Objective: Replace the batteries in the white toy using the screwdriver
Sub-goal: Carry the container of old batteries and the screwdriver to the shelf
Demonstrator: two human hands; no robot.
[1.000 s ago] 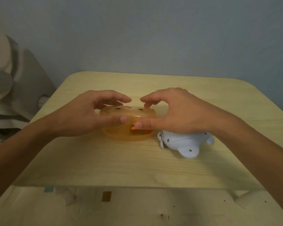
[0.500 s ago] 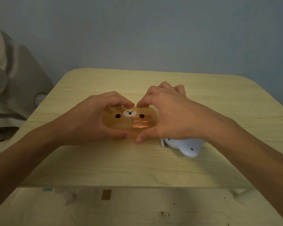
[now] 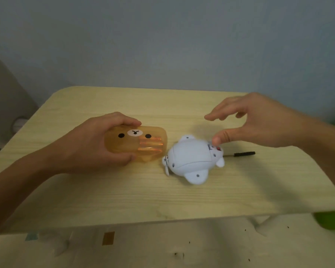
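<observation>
The white toy lies belly-up on the wooden table, right of centre. A small black-handled screwdriver lies just right of it. My left hand grips a translucent orange box with a bear face; several orange batteries show through its right end. My right hand hovers open above the toy's right end, thumb tip close to the toy, holding nothing.
Grey fabric hangs at the far left beyond the table. A green object shows at the lower right edge. The pale floor below has tape marks.
My right hand has let go of the orange box and moved right, above the toy. The left hand still holds the box, tilted so its bear face shows.
</observation>
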